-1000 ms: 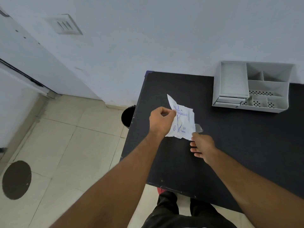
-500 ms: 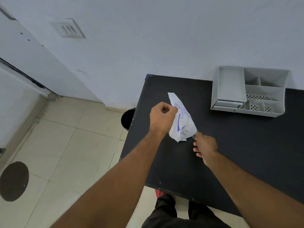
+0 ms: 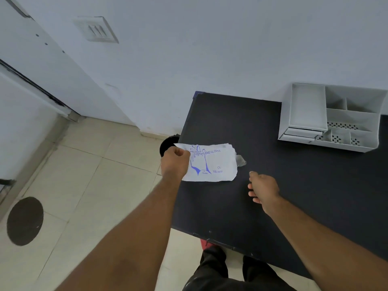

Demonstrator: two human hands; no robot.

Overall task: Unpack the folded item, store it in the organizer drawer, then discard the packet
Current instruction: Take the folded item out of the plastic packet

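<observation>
From the head view, my left hand (image 3: 175,162) pinches the limp paper packet (image 3: 212,163) by its left end above the tabletop (image 3: 294,196); the thin, slippery folded item (image 3: 240,160) pokes out right. My right hand (image 3: 263,191), grip loosely spread, should pinch that tab.

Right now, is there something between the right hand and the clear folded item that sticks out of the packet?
Nothing visible. The right hand is apart from the clear folded item, with only bare black table between them. The left hand pinches the packet at its far end.
</observation>
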